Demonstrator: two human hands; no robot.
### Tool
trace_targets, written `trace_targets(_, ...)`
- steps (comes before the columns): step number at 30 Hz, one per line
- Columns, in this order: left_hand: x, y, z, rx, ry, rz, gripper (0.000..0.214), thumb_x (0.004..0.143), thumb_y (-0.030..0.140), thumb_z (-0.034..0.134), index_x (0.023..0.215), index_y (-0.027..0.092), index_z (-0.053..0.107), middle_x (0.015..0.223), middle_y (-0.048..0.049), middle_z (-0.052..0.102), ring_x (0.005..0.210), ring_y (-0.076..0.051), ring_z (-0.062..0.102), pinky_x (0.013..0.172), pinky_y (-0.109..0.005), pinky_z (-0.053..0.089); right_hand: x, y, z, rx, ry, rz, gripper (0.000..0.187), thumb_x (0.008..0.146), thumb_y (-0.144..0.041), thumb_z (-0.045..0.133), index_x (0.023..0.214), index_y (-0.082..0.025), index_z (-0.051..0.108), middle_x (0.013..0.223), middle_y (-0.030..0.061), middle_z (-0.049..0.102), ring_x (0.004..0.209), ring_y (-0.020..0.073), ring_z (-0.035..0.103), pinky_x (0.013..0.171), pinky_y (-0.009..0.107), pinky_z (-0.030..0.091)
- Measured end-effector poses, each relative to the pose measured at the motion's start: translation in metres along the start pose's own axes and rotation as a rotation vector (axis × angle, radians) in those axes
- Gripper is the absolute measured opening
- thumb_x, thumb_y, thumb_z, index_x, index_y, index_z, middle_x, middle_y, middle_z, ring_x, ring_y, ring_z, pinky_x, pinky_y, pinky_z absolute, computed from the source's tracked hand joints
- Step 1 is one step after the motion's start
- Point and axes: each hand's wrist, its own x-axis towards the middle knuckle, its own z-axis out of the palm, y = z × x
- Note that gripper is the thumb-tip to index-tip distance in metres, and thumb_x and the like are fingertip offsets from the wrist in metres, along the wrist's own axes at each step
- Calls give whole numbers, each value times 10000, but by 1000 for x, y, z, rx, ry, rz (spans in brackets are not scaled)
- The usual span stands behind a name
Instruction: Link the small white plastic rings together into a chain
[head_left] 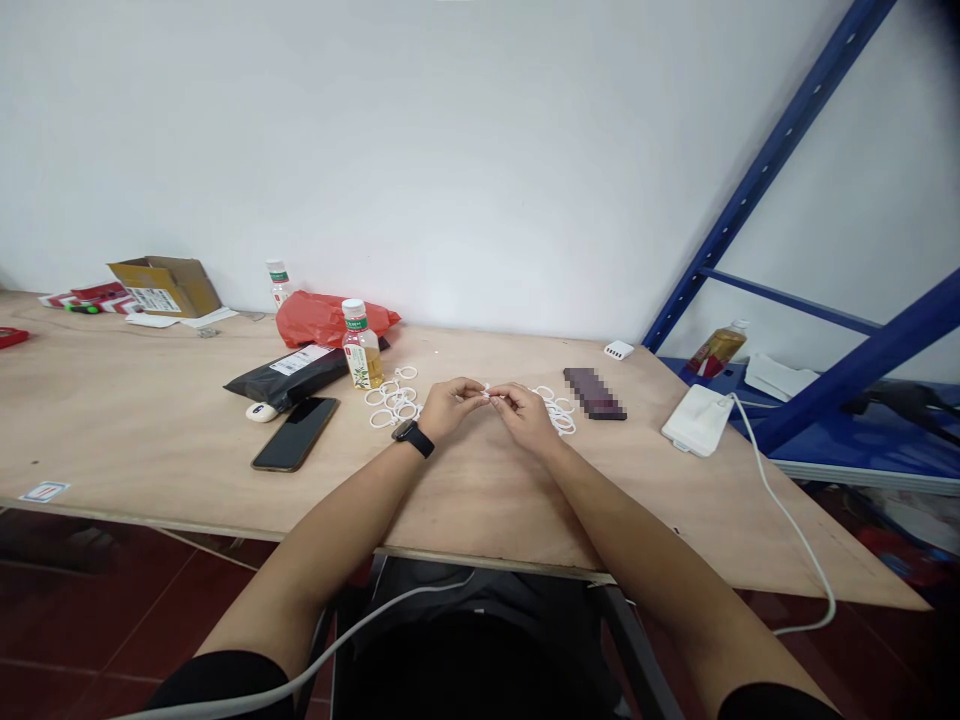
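Observation:
My left hand (448, 406) and my right hand (525, 414) meet over the middle of the plywood table (150, 430). Both are pinched together on a small white ring (485, 396) held between their fingertips. A black watch (413, 438) is on my left wrist. A heap of white rings (391, 398) lies just left of my left hand. Another heap of white rings (559, 411) lies just right of my right hand.
A black phone (295, 434), a black parcel bag (296, 374), a drink bottle (362, 346) and a red bag (326, 317) lie to the left. A cardboard box (166, 285) stands far left. A white power bank (699, 420) with cable and blue shelving (825, 380) are on the right.

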Motion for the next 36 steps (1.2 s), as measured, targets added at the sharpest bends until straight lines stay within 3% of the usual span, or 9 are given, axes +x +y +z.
trace_targets(5, 0, 5, -3, 5, -32, -2, 322, 753, 472, 708, 797, 154, 727, 777, -63, 744, 703, -166, 669, 666, -276, 533, 0, 1, -1, 79, -23, 29, 181, 875, -301, 559, 917, -205, 706, 852, 47, 684, 714, 157, 588, 690, 295, 463)
trace_targets(12, -4, 9, -3, 113, -8, 78, 319, 793, 468, 676, 756, 153, 706, 714, -39, 722, 653, -135, 634, 623, -239, 493, 3, 3, -1, 353, -110, 228, 248, 837, -406, 597, 900, -180, 677, 680, 7, 635, 589, 129, 555, 572, 256, 446)
trace_targets(16, -4, 6, -3, 163, -12, 120, 309, 810, 453, 659, 733, 155, 690, 698, -29, 708, 646, -127, 621, 632, -236, 488, 5, 5, -1, 437, -155, 267, 247, 817, -411, 613, 882, -179, 671, 696, 14, 654, 652, 137, 597, 592, 249, 459)
trace_targets(24, 2, 4, -6, 123, 61, 2, 329, 777, 485, 678, 753, 158, 707, 723, -37, 724, 669, -156, 645, 644, -264, 510, 6, 3, 9, 580, -113, 336, 330, 725, -403, 682, 966, -188, 615, 828, 16, 660, 574, 98, 573, 493, 217, 439)
trace_targets(31, 1, 6, -4, 338, -202, 217, 261, 927, 297, 500, 1046, 206, 714, 976, -67, 742, 857, -178, 675, 798, -296, 504, 7, 18, 9, 482, 18, 361, 322, 711, -428, 696, 894, -173, 624, 702, -1, 620, 507, 92, 497, 456, 219, 404)
trace_targets(33, 2, 6, -4, 420, -273, 267, 288, 933, 274, 474, 1115, 214, 689, 985, -68, 737, 873, -187, 662, 830, -318, 489, 5, 19, 6, 362, 27, 319, 285, 748, -404, 663, 914, -173, 645, 702, 3, 628, 524, 108, 510, 483, 238, 412)
trace_targets(36, 6, 4, -15, 585, -309, 292, 306, 914, 277, 485, 1141, 213, 680, 1025, -80, 723, 941, -216, 634, 897, -361, 453, 5, 19, -5, 9, 85, 199, 180, 798, -302, 599, 911, -187, 681, 730, 17, 646, 598, 141, 551, 585, 278, 448)
